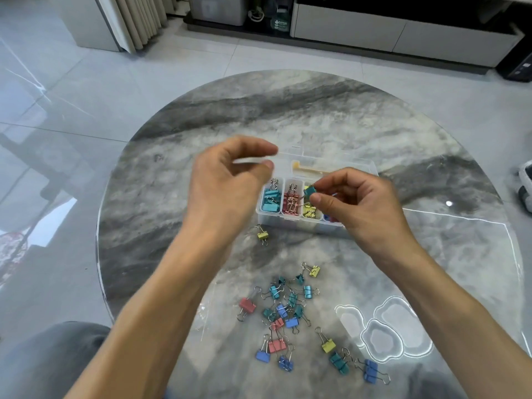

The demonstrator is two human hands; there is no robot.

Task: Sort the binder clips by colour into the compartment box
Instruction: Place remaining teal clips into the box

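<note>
Right hand pinching a teal clip over the box, apparently hunting its compartment; left hand hovering loose-curled, empty, beside.

The round marble-patterned surface is gleaming glossy under reflections. The compartment box is showing clear, smooth plastic. The binder clips are showing painted matt bodies and shiny wire handles.
</note>
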